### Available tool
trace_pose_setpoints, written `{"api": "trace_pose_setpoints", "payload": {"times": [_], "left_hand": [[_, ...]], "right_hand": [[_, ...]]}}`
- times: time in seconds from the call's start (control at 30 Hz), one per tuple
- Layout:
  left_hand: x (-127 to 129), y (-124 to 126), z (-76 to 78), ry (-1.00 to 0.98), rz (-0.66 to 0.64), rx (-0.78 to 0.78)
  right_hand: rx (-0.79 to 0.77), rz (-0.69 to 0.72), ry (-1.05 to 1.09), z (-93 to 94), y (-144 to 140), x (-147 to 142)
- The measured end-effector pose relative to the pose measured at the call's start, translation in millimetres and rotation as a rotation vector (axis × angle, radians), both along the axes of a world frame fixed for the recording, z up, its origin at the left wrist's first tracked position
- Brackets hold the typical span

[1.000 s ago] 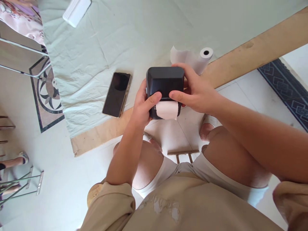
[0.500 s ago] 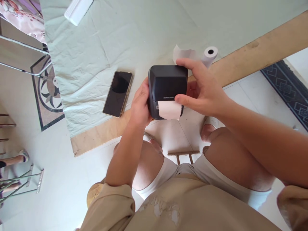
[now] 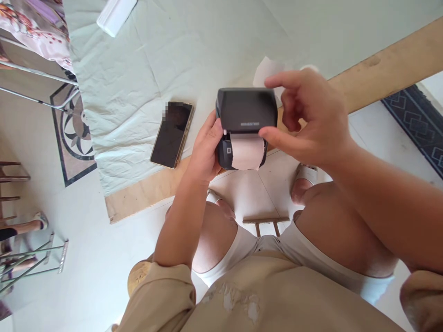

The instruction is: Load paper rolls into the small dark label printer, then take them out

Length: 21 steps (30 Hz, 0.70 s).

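Black printer mid-frame, long axis up-down, paper strip pointing to bottom edge. My left hand clasps its left side; my right hand at lid's right edge, grip unclear. Phone left of centre.

2 hands, 1 printer, 1 phone

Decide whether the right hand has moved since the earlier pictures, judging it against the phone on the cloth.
Yes. The right hand has moved rightward and slightly up the picture, farther from the phone lying on the cloth.
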State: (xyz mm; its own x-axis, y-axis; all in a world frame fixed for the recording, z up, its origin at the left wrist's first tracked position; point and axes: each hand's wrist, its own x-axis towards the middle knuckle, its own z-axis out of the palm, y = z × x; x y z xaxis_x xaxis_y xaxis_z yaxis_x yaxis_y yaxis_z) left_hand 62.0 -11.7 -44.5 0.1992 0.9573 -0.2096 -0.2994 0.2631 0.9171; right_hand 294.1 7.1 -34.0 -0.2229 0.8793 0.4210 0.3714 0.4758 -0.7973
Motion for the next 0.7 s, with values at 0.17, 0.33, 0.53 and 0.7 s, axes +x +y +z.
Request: {"api": "trace_pose_setpoints", "payload": {"times": [0.17, 0.33, 0.53, 0.7], "left_hand": [[-2.7, -1.0, -7.1, 0.042, 0.001, -0.01], [-2.7, -1.1, -7.8, 0.017, 0.032, -0.008], [0.3, -2.8, -2.5, -0.022, 0.013, 0.012], [1.3, -2.8, 4.5, -0.038, -0.02, 0.01]], "right_hand": [[0.118, -0.159, 0.172, 18.1, -4.9, -18.3], [0.088, -0.217, 0.266, 25.9, -2.3, -26.1], [0.136, -0.099, -0.303, 24.1, -4.1, -21.6], [-0.034, -0.094, -0.667, 43.2, -10.1, -26.2]]}}
